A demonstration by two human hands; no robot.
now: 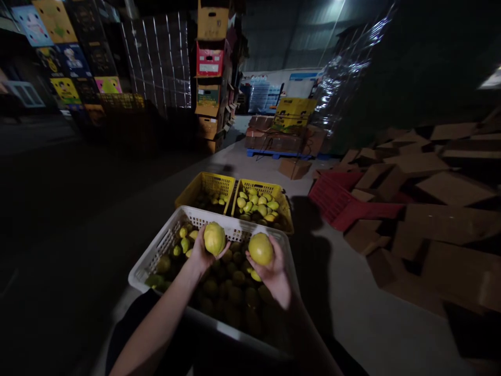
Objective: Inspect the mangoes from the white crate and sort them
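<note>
My left hand (199, 257) is wrapped round a large yellow-green lemon (215, 238) with a ridged skin. A rounder, smoother lemon (261, 249) sits in my right hand (278, 269), gripped from its right side and below. Both hands are raised over a white plastic crate (156, 245) with perforated walls. Many more lemons (235, 279) lie in that crate, those nearest me in deep shadow. Just beyond it stand two yellow crates: the left crate (191, 190) holds a low layer of small fruit, and the right crate (287, 214) is fuller, with larger lemons.
Flattened cardboard boxes (442, 224) and a red plastic crate (332, 201) are heaped on the right. Ahead, a tall stack of cartons (209, 60) stands beside a blue pallet (274, 154) bearing boxes. A loose carton (295, 168) lies on the concrete floor.
</note>
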